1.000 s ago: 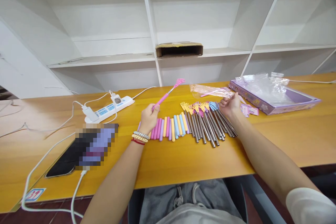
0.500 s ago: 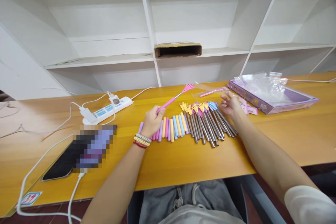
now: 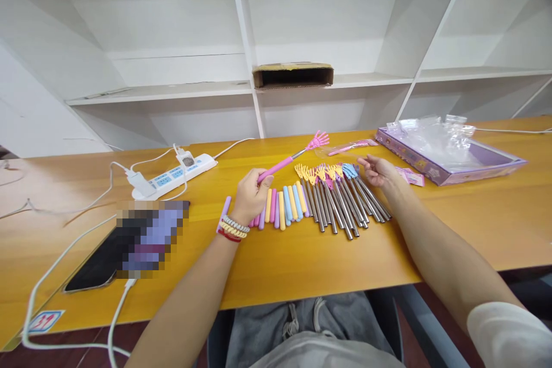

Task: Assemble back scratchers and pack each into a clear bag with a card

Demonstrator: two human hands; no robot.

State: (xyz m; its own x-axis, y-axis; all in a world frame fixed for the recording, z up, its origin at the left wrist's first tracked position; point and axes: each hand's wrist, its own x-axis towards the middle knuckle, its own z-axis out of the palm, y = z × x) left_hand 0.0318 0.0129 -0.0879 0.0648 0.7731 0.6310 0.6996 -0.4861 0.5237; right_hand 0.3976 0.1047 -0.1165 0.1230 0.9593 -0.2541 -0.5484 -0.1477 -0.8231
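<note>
My left hand is wrapped round the handle of a pink hand-shaped scratcher, whose pink claw points up and to the right. Under and beside that hand lies a row of coloured tube handles in purple, pink, yellow and blue. Right of them, metal rods with yellow, pink and blue claw heads lie side by side. My right hand hovers palm up with fingers apart near the blue heads, holding nothing. Behind it lies a clear bag with a pink scratcher.
A purple tray of clear bags stands at the right, with a pink packet beside it. At the left are a white power strip, cables and a phone. A cardboard box sits on the shelf behind.
The clear bag near my right hand has come away from it and lies flat on the table. The scratcher's claw now shows its fingers more spread. The view has shifted slightly.
</note>
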